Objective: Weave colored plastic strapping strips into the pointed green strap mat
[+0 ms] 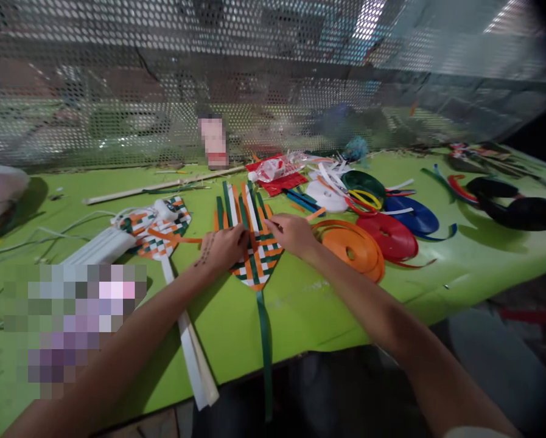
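A leaf-shaped woven piece (pixel 255 271) of orange, white and dark green flat strips lies in front of me. Its upper strips stand loose and point away, while a long green strip (pixel 264 347) hangs from its lower tip past the table edge. My left hand (pixel 224 246) rests on its left side with fingers closed among the strips. My right hand (pixel 293 234) pinches at strips on the right side; its fingertips partly hide them. An orange strip (pixel 188 240) sticks out left of my left hand, and an orange end (pixel 316 213) shows beyond my right hand.
A second woven piece (pixel 156 243) lies left, with a white power strip (pixel 101 246) and cables. Orange (pixel 346 246), red (pixel 386 234) and blue (pixel 414 213) strip coils lie right. Behind them is a red packet (pixel 284 182). A perforated metal panel (pixel 163 79) borders the green table (pixel 313 322).
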A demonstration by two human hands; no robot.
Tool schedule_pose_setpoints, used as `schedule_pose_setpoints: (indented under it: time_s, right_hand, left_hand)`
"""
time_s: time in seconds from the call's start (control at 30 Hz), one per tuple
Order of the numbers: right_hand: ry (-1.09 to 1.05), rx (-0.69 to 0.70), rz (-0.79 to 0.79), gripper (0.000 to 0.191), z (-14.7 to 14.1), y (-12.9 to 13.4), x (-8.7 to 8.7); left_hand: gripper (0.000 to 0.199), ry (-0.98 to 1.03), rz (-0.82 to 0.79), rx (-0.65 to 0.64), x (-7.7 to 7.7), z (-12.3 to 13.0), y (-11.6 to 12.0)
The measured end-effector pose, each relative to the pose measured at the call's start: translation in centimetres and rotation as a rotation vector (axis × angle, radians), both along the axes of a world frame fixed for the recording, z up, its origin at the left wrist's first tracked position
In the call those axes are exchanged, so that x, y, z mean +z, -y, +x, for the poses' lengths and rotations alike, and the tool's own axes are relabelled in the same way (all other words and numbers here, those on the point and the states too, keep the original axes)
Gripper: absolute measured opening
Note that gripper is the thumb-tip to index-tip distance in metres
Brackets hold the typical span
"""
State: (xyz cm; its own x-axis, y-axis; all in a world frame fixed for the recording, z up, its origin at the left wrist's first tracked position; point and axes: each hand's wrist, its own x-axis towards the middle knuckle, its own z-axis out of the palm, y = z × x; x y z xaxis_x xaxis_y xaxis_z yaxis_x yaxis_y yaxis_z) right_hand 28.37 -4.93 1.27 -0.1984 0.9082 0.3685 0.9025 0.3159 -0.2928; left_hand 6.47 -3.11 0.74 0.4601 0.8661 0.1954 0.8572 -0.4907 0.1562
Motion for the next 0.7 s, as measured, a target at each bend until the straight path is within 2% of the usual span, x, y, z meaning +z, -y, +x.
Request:
schedule_pose_setpoints:
  time_s: [0.27, 0.47, 0.7]
  right_hand:
    - [-0.099, 0.046, -0.003, 0.029, 1.4, -0.5, 0.0]
    - [-0.093, 0.058, -0.023, 0.024, 0.9, -0.4, 0.2]
    - [-0.090, -0.007, 0.008, 0.027, 1.9, -1.0, 0.0]
  left_hand:
    - [0.035, 0.038, -0.042, 0.028, 0.2, 0.2, 0.0]
    - [0.034, 0.058, -0.049, 0.051, 0.1, 0.2, -0.3]
    - [0.037, 0.105, -0.001, 0.058, 0.2, 0.0, -0.2]
